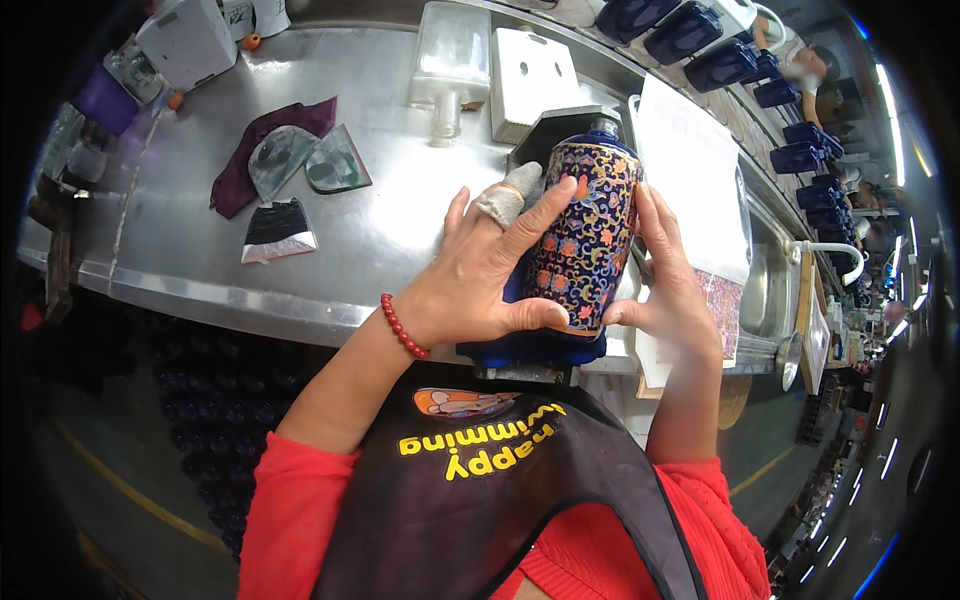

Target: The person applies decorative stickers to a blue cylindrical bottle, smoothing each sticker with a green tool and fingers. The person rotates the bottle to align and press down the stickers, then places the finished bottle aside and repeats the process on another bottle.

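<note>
A dark blue bottle [590, 225] lies tilted in front of me, its neck pointing away. A floral pattern in orange, yellow and blue wraps its body. My left hand [490, 265] is on its left side, thumb near the base and index finger laid along the pattern. A grey cloth cover [503, 203] sits on one finger of that hand. From the right, my right hand [668, 270] presses the bottle with thumb and fingers. Beneath and behind the bottle a dark support [575, 118] shows, partly hidden. The bottle's underside is out of sight.
On the metal table [390, 190] lie a maroon cloth [237, 180], green-grey flat pieces [338, 160] and a black-and-silver piece [279, 232]. A clear bottle [452, 55] and white box [532, 85] stand behind. White sheets [690, 150] lie right, near a sink [768, 270]; several blue bottles [795, 157] line up beyond.
</note>
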### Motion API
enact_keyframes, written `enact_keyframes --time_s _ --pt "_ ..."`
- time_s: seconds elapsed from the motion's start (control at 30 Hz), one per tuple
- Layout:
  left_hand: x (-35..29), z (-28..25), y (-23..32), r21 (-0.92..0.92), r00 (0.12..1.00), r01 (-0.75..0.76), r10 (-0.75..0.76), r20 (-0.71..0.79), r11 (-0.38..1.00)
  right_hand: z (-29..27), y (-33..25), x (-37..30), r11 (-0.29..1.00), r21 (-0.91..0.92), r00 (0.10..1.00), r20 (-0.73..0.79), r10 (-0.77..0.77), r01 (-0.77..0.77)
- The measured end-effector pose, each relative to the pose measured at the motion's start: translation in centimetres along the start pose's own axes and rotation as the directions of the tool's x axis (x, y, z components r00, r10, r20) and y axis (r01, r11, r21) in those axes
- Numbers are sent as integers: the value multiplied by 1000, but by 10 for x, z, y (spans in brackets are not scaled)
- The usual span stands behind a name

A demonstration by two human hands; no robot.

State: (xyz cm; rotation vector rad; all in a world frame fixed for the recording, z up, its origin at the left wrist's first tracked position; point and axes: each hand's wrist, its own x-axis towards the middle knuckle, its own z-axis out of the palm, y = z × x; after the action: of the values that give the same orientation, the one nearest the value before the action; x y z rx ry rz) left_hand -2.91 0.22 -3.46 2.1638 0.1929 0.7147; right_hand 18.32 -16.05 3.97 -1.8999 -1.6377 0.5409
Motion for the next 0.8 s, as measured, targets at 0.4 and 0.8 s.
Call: enact_keyframes --time_s 0.4,0.8 --pt "-1 -5 -2 78 997 3 -9 78 997 0 1 2 999 -7 999 26 -36 36" --pt "-1 -5 11 254 998 -56 57 3 966 -2 -1 4 1000 -5 999 44 6 -6"
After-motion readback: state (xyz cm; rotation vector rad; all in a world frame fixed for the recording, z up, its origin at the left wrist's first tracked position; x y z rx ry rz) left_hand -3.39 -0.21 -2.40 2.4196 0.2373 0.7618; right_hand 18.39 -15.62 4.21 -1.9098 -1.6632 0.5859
